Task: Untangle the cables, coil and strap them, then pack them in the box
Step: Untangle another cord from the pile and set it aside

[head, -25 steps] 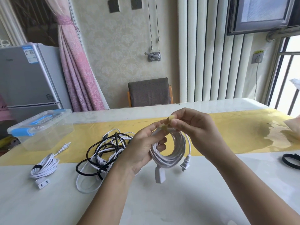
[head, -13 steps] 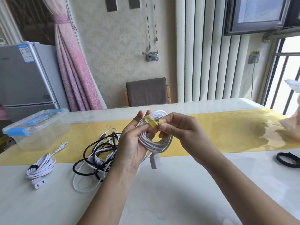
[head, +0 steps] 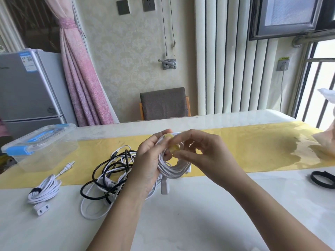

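Hands together above the worktop [head: 199, 214]: left hand [head: 150, 160] grips the white coil [head: 172, 168], and right hand [head: 197, 151] pinches the yellow strap [head: 174, 148]. The strap now sits lower round the bundle than a second ago, apparently closing. Box [head: 39, 147] unpacked.

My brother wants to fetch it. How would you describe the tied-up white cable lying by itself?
Find the clear plastic box with blue lid at the left end of the white table. Nearer than it lies a small white cable coil. Unlike the loose black-and-white tangle beside it, a black strap binds it.
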{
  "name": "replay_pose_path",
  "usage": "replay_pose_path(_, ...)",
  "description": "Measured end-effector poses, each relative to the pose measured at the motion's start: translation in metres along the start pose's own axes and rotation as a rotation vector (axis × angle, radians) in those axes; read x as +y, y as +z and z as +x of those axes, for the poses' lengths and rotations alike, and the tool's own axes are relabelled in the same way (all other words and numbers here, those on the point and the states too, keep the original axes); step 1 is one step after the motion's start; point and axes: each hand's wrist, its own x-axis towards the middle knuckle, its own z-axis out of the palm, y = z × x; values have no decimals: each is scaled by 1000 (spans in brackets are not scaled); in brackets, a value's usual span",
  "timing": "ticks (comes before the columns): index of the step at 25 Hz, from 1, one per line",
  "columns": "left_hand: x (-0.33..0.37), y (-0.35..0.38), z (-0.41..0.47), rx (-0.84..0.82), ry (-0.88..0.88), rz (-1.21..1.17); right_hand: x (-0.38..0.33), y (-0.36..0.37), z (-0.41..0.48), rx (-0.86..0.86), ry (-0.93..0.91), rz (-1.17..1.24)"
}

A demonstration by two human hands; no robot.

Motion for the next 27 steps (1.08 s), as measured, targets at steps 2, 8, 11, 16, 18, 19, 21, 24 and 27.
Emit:
replay_pose_path(2,-1,4,-2,-25,-7,46,0,-3,1,-18,-70,-173)
replay_pose_path(8,-5,9,-5,-48,-31,170,12,-15,6,86,-127,-396)
replay_pose_path(11,-7,14,-5,-8,-9,167,13,-12,7,86,-275,-561)
replay_pose_path(16,-11,13,-3,26,-75,93,14,-12,6,107,-375,-606)
replay_pose_path(18,-9,6,-2,-16,-103,121,12,-9,5,164,-319,-542)
replay_pose_path(19,-8,4,-2,-36,-112,154,11,-8,5,180,-288,-505)
replay_pose_path(21,-10,0,-2,-65,-87,198,12,-6,4,178,-183,-372)
replay_pose_path(24,-12,-2,0,-64,29,268,11,-10,7,150,21,-94)
replay_pose_path(27,-12,-7,2,-39,92,336,10,-6,7,194,72,-52)
